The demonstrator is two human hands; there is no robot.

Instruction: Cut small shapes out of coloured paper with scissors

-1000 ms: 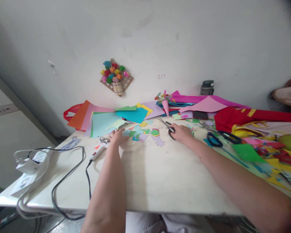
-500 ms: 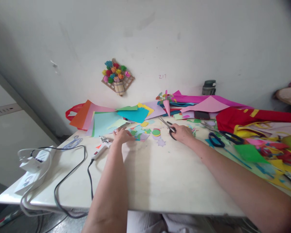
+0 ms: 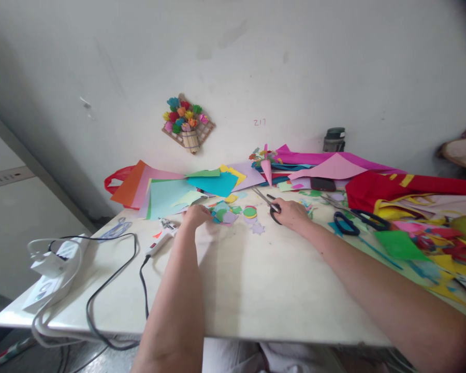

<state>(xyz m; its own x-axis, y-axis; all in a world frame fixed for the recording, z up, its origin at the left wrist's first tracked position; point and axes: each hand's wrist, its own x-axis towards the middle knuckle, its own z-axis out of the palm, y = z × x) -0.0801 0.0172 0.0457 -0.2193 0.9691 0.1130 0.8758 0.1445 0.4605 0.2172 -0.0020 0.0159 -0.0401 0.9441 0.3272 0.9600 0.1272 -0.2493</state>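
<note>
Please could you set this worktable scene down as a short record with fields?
Left hand: at the left edge of the paper cutouts; fingertips partly hidden, hold unclear
Right hand: holds black-handled scissors, blades toward the wall
Left of hands: white glue gun; power strip with plugs
Behind hands: coloured sheets, overlapping
Right side: second scissors, not held; green paper piece
On wall: flower decoration
</note>
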